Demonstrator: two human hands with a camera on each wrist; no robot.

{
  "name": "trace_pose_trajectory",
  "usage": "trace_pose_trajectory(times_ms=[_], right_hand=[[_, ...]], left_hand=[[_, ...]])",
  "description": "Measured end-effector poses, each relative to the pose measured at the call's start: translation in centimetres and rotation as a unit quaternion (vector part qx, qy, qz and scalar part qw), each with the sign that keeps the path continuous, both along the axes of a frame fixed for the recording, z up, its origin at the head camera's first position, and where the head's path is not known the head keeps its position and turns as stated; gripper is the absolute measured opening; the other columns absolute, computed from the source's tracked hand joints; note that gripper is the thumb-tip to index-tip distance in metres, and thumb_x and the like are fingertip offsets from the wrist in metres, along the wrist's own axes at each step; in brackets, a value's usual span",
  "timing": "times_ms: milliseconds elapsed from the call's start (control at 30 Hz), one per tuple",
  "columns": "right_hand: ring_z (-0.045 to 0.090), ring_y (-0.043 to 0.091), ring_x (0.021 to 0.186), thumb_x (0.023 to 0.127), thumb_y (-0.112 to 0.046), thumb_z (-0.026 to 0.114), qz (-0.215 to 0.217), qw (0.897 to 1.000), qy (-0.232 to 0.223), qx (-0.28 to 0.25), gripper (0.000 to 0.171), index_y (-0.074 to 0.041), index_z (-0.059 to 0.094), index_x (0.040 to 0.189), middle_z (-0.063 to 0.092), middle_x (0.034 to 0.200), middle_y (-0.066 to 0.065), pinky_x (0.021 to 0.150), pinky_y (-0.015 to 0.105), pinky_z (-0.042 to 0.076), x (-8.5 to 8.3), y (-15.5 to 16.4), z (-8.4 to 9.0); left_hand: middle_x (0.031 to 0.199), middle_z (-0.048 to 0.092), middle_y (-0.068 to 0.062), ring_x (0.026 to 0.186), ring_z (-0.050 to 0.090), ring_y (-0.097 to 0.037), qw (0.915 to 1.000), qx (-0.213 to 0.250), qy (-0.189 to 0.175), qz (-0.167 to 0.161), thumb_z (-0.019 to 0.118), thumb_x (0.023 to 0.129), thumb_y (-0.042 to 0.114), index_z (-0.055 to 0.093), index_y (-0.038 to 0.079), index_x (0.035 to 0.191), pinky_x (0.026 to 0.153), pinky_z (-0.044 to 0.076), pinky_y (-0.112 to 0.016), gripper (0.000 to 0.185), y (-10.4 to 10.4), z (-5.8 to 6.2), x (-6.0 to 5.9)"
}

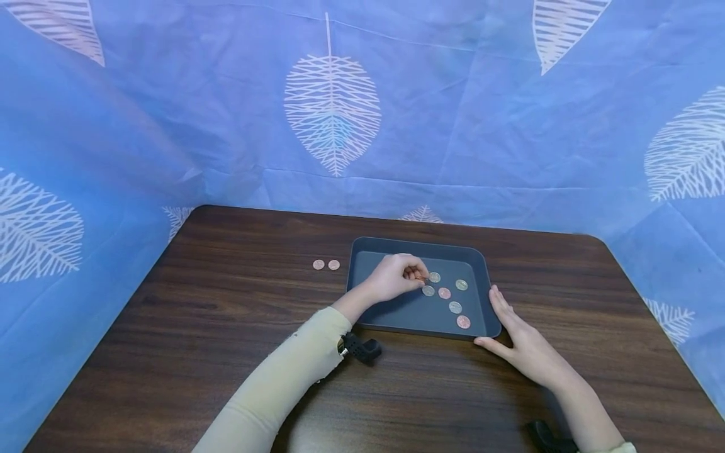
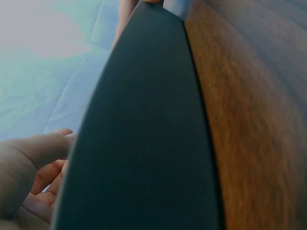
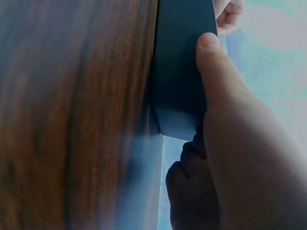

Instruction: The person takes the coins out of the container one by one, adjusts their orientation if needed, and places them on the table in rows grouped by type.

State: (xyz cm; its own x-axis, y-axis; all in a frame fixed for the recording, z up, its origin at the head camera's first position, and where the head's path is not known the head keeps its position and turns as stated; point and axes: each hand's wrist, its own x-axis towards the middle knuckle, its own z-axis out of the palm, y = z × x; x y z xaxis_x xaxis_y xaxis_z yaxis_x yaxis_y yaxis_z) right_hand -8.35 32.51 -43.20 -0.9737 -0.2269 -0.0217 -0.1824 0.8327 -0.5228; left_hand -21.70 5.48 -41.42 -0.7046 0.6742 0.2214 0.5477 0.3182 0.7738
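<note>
In the head view a dark grey tray (image 1: 396, 319) lies on the table with several copper and silver coins on its right half. My left hand (image 1: 394, 277) is over the tray's middle, thumb and fingertips pinching a copper coin (image 1: 420, 279). Just right of those fingertips are two silver coins (image 1: 434, 277) and a copper coin (image 1: 444, 293). My right hand (image 1: 523, 346) rests against the tray's near right corner, fairly straight fingers along the right side and thumb at the near side. The right wrist view shows that thumb (image 3: 218, 67) touching the tray's outer wall (image 3: 177, 72).
Two copper coins (image 1: 326, 265) lie side by side on the brown wooden table (image 1: 255, 283), left of the tray. A blue cloth (image 1: 442, 126) with white leaf prints hangs behind and beside the table. A black strap (image 1: 362, 348) is on my left wrist.
</note>
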Motion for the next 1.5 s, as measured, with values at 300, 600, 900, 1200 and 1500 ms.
trace_pose_trajectory(times_ms=[300,600,900,1200,1500], right_hand=[[0.013,0.045,0.139,0.087,-0.052,0.063,-0.002,1.000,0.002,0.005,0.098,-0.021,0.000,0.154,-0.002,0.159,0.010,0.096,0.069,0.025,0.1,-0.1,0.0],[0.014,0.045,0.139,0.087,-0.050,0.063,-0.001,1.000,0.007,0.006,0.096,-0.020,0.001,0.154,-0.002,0.159,0.009,0.096,0.069,0.026,0.2,-0.1,0.2],[0.014,0.045,0.139,0.087,-0.052,0.063,-0.003,1.000,0.003,0.008,0.097,-0.021,0.000,0.154,-0.002,0.159,0.010,0.096,0.069,0.026,0.1,-0.1,0.2],[0.014,0.044,0.139,0.087,-0.052,0.063,-0.004,1.000,0.005,0.006,0.097,-0.021,0.001,0.154,0.000,0.159,0.010,0.097,0.068,0.026,0.2,-0.1,0.2],[0.013,0.044,0.140,0.087,-0.053,0.062,-0.003,1.000,-0.004,0.004,0.097,-0.021,0.000,0.154,-0.001,0.159,0.011,0.097,0.069,0.025,0.1,-0.1,0.2]], left_hand=[[0.084,0.061,0.000,0.074,0.056,-0.010,0.9991,0.023,0.014,0.032,0.069,0.088,0.005,0.070,0.002,0.097,0.066,0.047,-0.020,0.009,-2.7,0.6,-0.7],[0.086,0.062,-0.002,0.076,0.058,-0.013,0.9961,0.053,0.004,0.070,0.068,0.088,0.005,0.070,0.001,0.098,0.068,0.048,-0.022,0.011,-5.2,0.8,-1.2],[0.085,0.063,-0.001,0.075,0.058,-0.014,0.9921,0.066,0.001,0.107,0.068,0.089,0.008,0.070,0.002,0.098,0.068,0.050,-0.027,0.011,-7.5,0.8,-1.6],[0.084,0.064,-0.003,0.075,0.060,-0.023,0.9802,0.093,-0.030,0.172,0.069,0.088,0.010,0.071,0.002,0.100,0.064,0.053,-0.037,0.014,-10.4,0.5,-2.3],[0.087,0.067,-0.009,0.078,0.060,-0.021,0.9618,0.124,-0.041,0.241,0.070,0.088,0.009,0.070,0.001,0.099,0.073,0.050,-0.033,0.013,-13.9,0.2,-2.7]])
